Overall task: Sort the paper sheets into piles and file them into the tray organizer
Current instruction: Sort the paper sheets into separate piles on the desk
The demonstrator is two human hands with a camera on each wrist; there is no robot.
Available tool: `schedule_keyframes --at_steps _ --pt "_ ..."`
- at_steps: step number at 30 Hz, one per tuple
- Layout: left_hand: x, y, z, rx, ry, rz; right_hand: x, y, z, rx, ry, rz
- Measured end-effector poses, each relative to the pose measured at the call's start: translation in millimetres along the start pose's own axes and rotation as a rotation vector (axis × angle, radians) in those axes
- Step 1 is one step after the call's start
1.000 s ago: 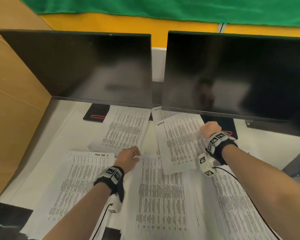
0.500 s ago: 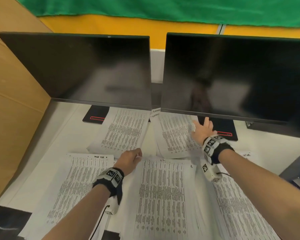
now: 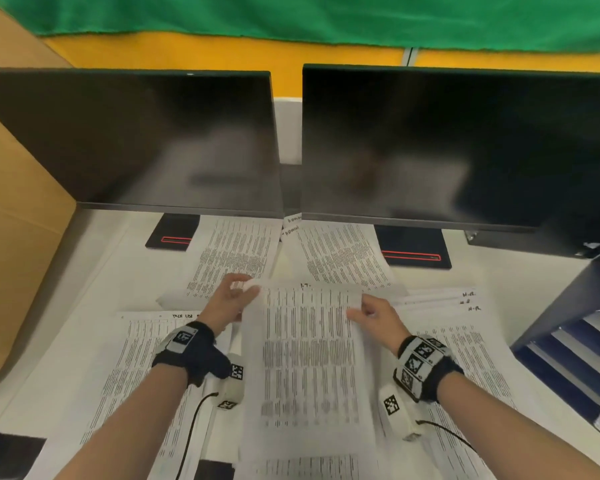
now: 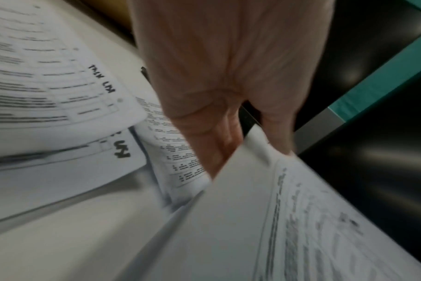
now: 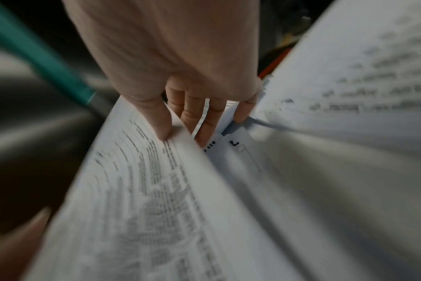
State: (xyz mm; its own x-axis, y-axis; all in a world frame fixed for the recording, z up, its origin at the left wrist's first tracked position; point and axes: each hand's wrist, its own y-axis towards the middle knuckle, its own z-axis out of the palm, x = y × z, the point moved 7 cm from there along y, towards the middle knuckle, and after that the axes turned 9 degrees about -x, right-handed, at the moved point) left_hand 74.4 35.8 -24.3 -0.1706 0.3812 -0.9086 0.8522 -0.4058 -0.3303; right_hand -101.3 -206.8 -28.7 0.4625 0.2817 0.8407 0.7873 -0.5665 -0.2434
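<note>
Printed paper sheets lie in several piles on the white desk (image 3: 94, 258). Both hands hold one printed sheet (image 3: 309, 358) raised over the middle pile. My left hand (image 3: 246, 289) pinches its far left corner, and my right hand (image 3: 357, 306) pinches its far right corner. In the left wrist view the left hand (image 4: 231, 152) curls round the sheet (image 4: 252, 228) edge. In the right wrist view the right hand (image 5: 180, 131) has its thumb on top of the sheet (image 5: 144, 209) and fingers beneath. The dark blue tray organizer (image 3: 575, 344) stands at the right edge.
Two dark monitors (image 3: 136, 140) (image 3: 465, 143) stand at the back, their bases (image 3: 174, 233) beside two back piles (image 3: 236, 254) (image 3: 343, 258). A "TASK LIST" pile (image 3: 118, 375) lies left, another pile (image 3: 465, 341) right. A wooden panel (image 3: 14, 202) bounds the left side.
My right hand laid a sheet on the back right pile, let go and drew back to the middle. Both hands now hold the middle pile's top sheet, lifted.
</note>
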Motion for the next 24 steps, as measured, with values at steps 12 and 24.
schedule_keyframes --at_steps 12,24 --pt "26 -44 -24 0.152 0.115 -0.293 -26 11 -5 -0.18 -0.031 0.196" --pt "19 49 -136 -0.314 0.316 -0.239 -46 -36 26 -0.034 -0.576 0.159"
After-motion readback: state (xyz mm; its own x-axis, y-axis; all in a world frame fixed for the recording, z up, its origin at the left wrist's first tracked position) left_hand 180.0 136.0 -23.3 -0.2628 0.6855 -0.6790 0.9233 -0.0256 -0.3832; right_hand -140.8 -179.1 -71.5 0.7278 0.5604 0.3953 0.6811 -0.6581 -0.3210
